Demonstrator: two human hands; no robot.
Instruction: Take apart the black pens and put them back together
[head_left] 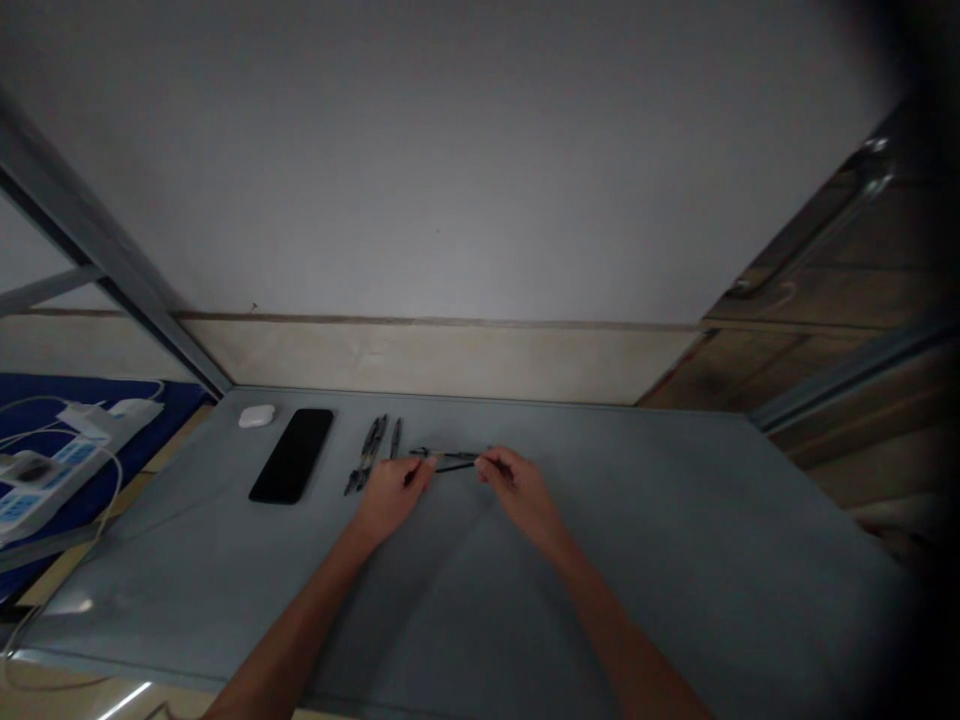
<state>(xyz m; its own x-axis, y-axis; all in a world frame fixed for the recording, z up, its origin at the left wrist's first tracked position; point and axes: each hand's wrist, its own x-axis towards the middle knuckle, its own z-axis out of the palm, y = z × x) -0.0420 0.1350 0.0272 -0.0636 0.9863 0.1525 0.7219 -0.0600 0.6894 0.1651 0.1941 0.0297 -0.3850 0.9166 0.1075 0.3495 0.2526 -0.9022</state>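
Above the grey tabletop, my left hand (394, 490) and my right hand (519, 488) face each other, fingers closed in a pinch. A thin black pen (456, 467) spans the short gap between their fingertips; its ends are hidden by the fingers. Just behind it lies another slim pen (450, 454), with a paler stretch along its length. To the left of my left hand, several dark pens (366, 455) lie side by side, and a single pen (396, 438) rests close to them. Fine details of the pens are too small to make out.
A black smartphone (294, 456) and a white earbud case (256, 416) lie on the left of the grey table (675, 560). Beyond the left edge, a white power strip (82, 460) with cables sits on blue cloth. Metal posts flank the table; a wall (442, 200) closes the back.
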